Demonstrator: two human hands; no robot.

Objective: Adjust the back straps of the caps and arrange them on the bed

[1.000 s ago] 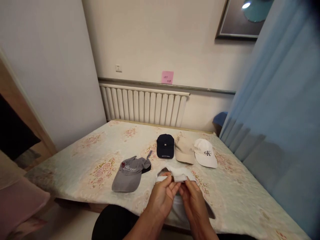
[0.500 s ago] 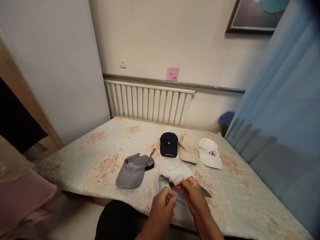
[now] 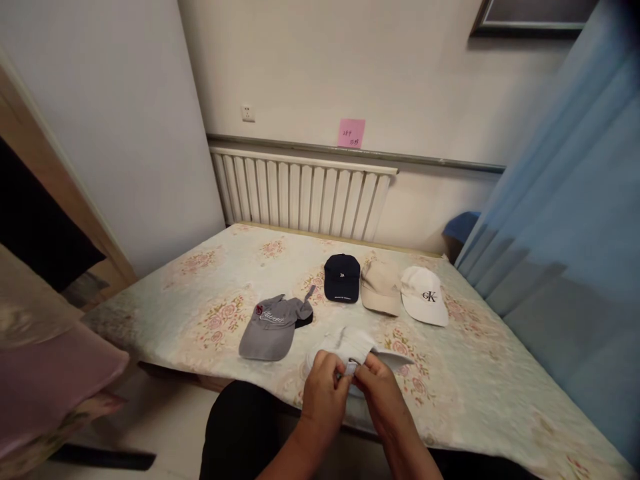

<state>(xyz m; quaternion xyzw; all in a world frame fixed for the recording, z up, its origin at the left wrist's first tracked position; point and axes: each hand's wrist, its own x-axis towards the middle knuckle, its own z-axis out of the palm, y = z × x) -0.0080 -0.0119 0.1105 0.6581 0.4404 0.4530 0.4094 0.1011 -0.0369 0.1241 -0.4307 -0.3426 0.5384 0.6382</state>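
A pale, whitish baseball cap is at the near side of the bed, its brim pointing right. My left hand is closed on its back strap, thumb and fingers pinched together. My right hand grips the same strap beside the small metal buckle. Fingers partly hide the strap's end. Left of my hands lies a grey cap with white lettering and a loose strap. Behind stand a black cap, a beige cap and a white cap with black letters, in a row.
A flowered sheet covers the bed. Behind it runs a white radiator, with a pink note on the wall above. A blue curtain hangs at the right. Pink cloth hangs at the left.
My left hand has moved up onto the cap's strap, and both hands now meet at the buckle. The view has tilted down slightly; the other caps lie as before.
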